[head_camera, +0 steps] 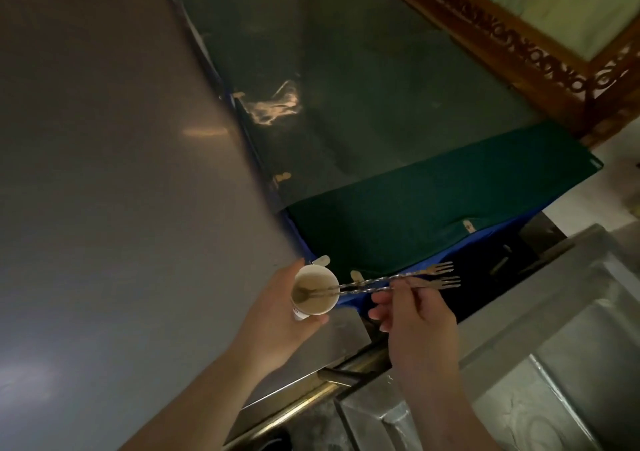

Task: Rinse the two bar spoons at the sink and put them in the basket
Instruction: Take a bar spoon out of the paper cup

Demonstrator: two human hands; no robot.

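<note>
Two long twisted-stem bar spoons with fork-shaped ends lie side by side, their bowls down inside a small white paper cup. My left hand is wrapped around the cup from the left. My right hand pinches both spoon stems near the fork ends, just right of the cup. The steel sink lies at the lower right. No basket shows in this view.
A broad steel counter fills the left. A dark green cloth over a blue cover lies beyond the hands. A carved wooden frame runs along the upper right. A brass-coloured rail edges the counter near the sink.
</note>
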